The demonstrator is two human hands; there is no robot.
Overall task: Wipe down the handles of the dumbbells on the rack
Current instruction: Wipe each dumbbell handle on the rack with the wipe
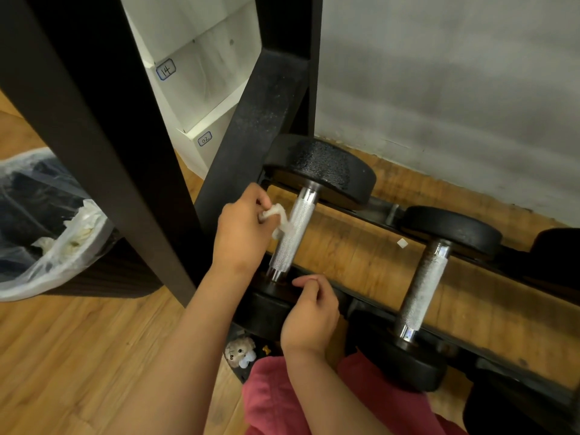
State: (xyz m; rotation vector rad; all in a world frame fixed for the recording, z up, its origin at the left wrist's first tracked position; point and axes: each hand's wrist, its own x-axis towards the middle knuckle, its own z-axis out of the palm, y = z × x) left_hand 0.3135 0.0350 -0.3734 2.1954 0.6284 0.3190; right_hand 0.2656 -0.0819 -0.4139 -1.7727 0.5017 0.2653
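We see the nearer black-headed dumbbell [317,171] lying across the low black metal rack [260,120]. Its knurled chrome handle [296,227] runs from us up toward the grey wall [439,73], leaning slightly right. A second black-headed dumbbell [423,287] lies parallel, well apart on the right, with bare wooden floor [361,246] showing between them. Our left hand [241,227] pinches a crumpled white wipe [279,219] against the handle's left side. Our right hand [309,312] hovers at the handle's near end, fingers loosely curled and holding nothing; whether it touches, we cannot tell.
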